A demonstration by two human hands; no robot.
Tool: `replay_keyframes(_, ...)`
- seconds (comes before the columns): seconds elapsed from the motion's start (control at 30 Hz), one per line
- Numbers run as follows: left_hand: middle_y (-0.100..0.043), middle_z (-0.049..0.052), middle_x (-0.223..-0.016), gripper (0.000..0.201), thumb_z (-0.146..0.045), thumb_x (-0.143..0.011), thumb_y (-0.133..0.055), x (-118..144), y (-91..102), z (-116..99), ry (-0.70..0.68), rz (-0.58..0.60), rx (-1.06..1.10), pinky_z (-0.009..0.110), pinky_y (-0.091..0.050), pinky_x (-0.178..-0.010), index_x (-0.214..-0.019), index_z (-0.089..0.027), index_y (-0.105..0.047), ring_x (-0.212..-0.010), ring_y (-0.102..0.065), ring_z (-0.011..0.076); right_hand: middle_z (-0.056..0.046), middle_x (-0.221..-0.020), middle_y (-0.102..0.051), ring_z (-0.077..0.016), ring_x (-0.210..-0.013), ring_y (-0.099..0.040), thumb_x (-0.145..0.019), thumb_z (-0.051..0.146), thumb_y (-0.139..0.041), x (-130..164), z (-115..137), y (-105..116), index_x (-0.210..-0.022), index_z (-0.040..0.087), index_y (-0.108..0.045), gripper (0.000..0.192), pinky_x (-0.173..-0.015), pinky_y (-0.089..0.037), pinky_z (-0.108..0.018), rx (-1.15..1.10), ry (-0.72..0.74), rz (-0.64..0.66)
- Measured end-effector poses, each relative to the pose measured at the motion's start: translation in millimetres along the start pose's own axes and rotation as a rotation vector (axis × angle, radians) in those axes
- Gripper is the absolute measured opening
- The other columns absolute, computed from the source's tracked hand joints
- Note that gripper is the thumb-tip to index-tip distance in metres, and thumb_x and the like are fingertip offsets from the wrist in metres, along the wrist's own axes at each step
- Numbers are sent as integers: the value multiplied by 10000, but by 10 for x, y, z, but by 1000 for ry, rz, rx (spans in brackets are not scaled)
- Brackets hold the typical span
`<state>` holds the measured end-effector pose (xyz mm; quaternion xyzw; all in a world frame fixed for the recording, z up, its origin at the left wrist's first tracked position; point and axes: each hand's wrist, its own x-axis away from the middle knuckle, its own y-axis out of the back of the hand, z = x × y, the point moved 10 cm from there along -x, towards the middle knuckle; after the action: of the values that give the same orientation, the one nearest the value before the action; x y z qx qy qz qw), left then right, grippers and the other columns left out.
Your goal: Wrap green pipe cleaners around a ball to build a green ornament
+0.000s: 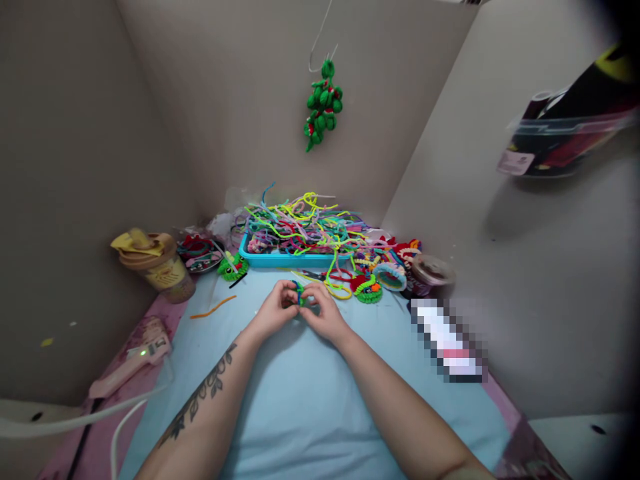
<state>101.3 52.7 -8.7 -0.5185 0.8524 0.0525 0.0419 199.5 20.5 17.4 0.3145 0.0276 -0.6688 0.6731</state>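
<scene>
Entry, left to right, of what we have before us.

Glue gun (131,360): pink, lying at the left edge of the tabletop (300,393), a small green light showing on its body, a white cord trailing off below it.

Cup (159,263): tan, lidded, standing behind the gun, near the wall.

Orange stem (213,307): one loose fuzzy wire, lying flat on the blue cloth, apart from our hands.

Left hand (274,308): fingers drawn together, pinched on the small blue piece (299,294). Tattooed forearm resting on the cloth.

Small blue piece: a short coil of fuzzy wire with a touch of green, held just above the tabletop at the middle, between both hands. We judge it barely begun; it is far smaller than the finished pieces nearby, though it is too tiny here for us to read its shape with certainty.

Right hand (326,312): fingers closed on the same piece from the other side, touching the left hand's fingertips.

Blue tray (280,259): behind the hands, heaped with uncut stems of many colours, so plenty of stock is left.

Finished pieces: a green one (233,267) left of the tray, a green-and-red round one (369,289) and several more to its right.

Green hanging ornament (323,105): complete, hooked on the wall above.
</scene>
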Motion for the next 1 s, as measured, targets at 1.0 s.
replay_keyframes(1.0, -637, 21, -891, 473, 5, -616, -396, 77, 13, -254, -121, 77, -446, 285, -430, -817, -1045, -185, -461, -900, -594, 163, -61, -965, -599, -193, -963, -557, -785, 241, -570, -77, -166, 152, -754, 207, -637, 82, -896, -399, -360, -94, -36, -29)
